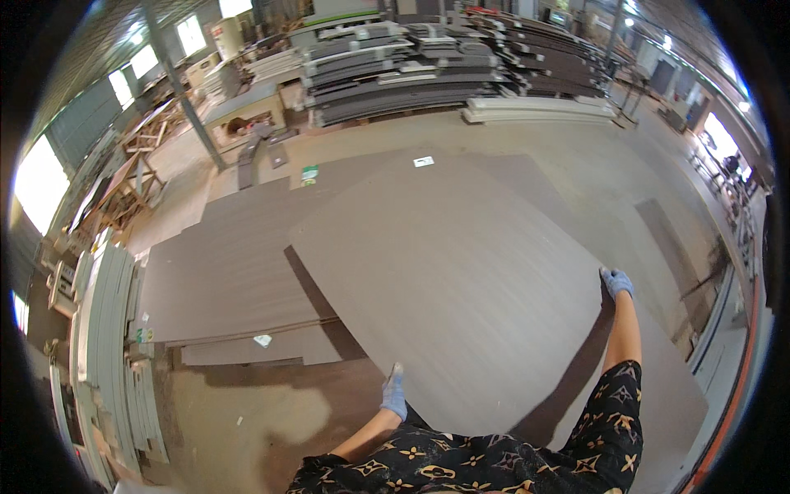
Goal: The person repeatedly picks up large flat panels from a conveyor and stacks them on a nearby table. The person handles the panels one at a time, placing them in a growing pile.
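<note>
A large grey-brown sheet panel (444, 278) fills the middle of the view, tilted, its near end raised close to my body. My left hand (394, 392), in a blue-grey work glove, grips its left edge with the thumb on top. On the right edge, farther out, my gloved right hand (617, 284) holds on; its fingers are partly hidden under the sheet. Dark shadows along both sides show a gap beneath the panel. Under and beside it lie more flat sheets of the same colour, including a stack (228, 265) to the left.
Light-coloured boards (105, 346) are piled at the left. Stacked dark profiles (401, 80) stand across the back, with white lengths (537, 111) before them. A steel post (182, 86) rises at back left. Another sheet (666, 383) lies low at the right, near metal lengths (716, 321).
</note>
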Motion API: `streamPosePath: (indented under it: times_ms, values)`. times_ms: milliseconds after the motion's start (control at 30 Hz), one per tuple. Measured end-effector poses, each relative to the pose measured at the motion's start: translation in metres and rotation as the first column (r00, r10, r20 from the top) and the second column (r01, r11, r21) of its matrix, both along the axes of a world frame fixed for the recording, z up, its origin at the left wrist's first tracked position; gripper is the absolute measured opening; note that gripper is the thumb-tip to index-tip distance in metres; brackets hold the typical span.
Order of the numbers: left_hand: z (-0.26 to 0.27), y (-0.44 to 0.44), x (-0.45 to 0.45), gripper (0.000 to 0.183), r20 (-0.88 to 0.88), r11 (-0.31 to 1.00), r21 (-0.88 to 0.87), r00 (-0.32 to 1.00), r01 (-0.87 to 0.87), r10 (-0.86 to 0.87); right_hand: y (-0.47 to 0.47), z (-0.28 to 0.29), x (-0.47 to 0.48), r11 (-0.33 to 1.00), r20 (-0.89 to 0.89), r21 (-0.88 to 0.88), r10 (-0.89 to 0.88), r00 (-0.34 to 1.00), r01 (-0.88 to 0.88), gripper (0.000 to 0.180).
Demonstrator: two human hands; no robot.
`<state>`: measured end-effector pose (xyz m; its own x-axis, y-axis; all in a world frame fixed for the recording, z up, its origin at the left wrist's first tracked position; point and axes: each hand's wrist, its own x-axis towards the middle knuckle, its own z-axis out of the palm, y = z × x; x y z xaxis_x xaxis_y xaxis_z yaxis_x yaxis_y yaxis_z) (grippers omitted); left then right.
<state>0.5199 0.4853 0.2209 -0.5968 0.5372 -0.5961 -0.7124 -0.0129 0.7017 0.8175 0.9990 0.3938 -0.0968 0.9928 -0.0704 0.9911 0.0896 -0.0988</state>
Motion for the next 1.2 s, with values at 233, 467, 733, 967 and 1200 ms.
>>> streamPosePath:
  times_ms: [233, 467, 733, 967, 1200]
  values:
    - [0.04, -0.062, -0.073, 0.069, 0.183, 0.938, 0.131, 0.938, -0.32, 0.294, 0.015, 0.002, -0.271, 0.911, 0.019, -0.013, 0.413, 0.911, -0.412, 0.057]
    - [-0.019, -0.11, -0.176, 0.068, -0.169, 0.805, -0.217, 0.833, -0.553, 0.527, -0.061, -0.011, -0.511, 0.694, -0.387, -0.012, 0.661, 0.643, -0.72, 0.061]
    - [-0.036, -0.132, -0.264, 0.08, -0.566, 0.403, -0.703, 0.804, -0.586, 0.181, -0.278, -0.176, -0.384, 0.7, -0.137, 0.176, 0.714, 0.687, -0.693, 0.068]
    - [-0.072, -0.133, -0.293, 0.085, -0.393, 0.285, -0.863, 0.909, -0.418, 0.142, -0.307, -0.2, -0.295, 0.93, -0.339, 0.143, 0.368, 0.866, -0.339, 0.066]
    - [-0.055, -0.11, -0.284, 0.08, -0.468, 0.045, -0.883, 0.884, -0.466, -0.021, -0.254, -0.212, -0.294, 0.827, -0.451, -0.488, -0.512, 0.731, 0.278, 0.072]
